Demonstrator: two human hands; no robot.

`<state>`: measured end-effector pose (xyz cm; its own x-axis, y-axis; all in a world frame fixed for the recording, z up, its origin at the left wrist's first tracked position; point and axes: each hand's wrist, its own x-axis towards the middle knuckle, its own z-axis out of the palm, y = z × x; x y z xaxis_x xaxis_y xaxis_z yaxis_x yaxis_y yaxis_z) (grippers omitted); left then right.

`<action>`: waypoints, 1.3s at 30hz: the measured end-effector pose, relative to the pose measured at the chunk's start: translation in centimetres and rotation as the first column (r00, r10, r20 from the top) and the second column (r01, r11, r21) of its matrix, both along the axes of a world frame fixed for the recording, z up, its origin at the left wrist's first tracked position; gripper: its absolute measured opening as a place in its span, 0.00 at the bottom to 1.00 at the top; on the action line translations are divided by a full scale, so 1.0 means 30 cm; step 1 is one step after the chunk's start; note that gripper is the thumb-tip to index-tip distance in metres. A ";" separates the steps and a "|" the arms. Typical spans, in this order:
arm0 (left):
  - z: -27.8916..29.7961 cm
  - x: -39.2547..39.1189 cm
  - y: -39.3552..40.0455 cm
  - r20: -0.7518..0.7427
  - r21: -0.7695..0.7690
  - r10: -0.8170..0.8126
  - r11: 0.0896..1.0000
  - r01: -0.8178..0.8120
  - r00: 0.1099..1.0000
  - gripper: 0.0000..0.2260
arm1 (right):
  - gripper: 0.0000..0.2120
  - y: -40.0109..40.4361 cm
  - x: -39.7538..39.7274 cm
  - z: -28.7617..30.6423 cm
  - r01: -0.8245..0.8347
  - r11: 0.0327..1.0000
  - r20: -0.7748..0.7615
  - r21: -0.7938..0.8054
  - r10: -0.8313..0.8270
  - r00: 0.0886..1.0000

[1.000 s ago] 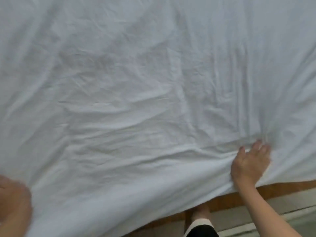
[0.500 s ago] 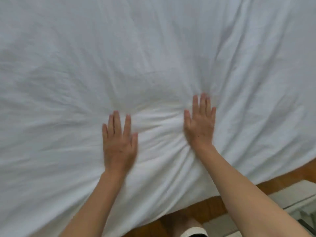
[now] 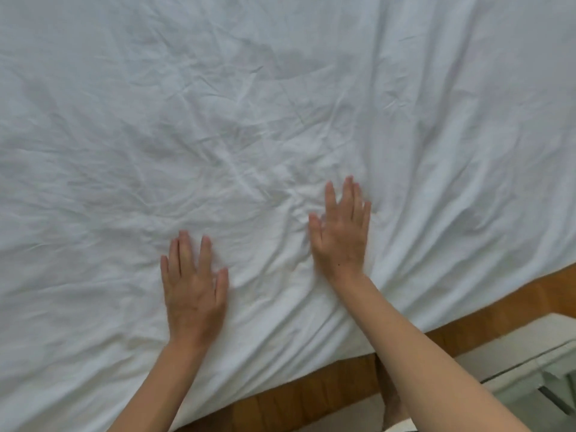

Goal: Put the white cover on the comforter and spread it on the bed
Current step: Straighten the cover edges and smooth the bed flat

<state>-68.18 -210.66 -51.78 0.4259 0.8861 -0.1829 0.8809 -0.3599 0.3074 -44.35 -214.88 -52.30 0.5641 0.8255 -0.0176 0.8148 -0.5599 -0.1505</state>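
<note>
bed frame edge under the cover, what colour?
Orange-brown wood on the bed frame, clearest in the head view.

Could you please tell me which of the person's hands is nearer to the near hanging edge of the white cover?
Left. The left hand lies flat on the white cover, close to its near edge. The right hand also lies flat but reaches further up the bed, farther from that edge.

single head view, steeply down and close over the white cover [image 3: 280, 120], bed edge nearest
</note>
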 end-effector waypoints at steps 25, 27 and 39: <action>0.023 1.740 -0.796 0.106 -0.039 -0.860 0.498 0.866 0.499 0.28 | 0.31 -0.667 1.547 0.045 0.242 0.964 0.107 -0.108 -0.231 0.967; 0.055 1.743 -0.773 0.297 -0.033 -0.768 0.586 0.810 0.568 0.19 | 0.29 -0.594 1.574 0.092 0.145 0.988 0.149 -0.059 -0.135 0.980; 0.088 2.166 -0.595 0.272 -0.040 -0.548 0.815 0.578 0.791 0.25 | 0.27 -0.749 1.922 0.203 0.733 0.661 -0.521 -0.158 -0.687 0.507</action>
<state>-3.20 -228.51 -49.14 0.8858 0.4542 -0.0957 0.4275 -0.7181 0.5492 13.32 -237.34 -46.19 0.8834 0.1639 -0.4391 -0.0660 -0.8841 -0.4627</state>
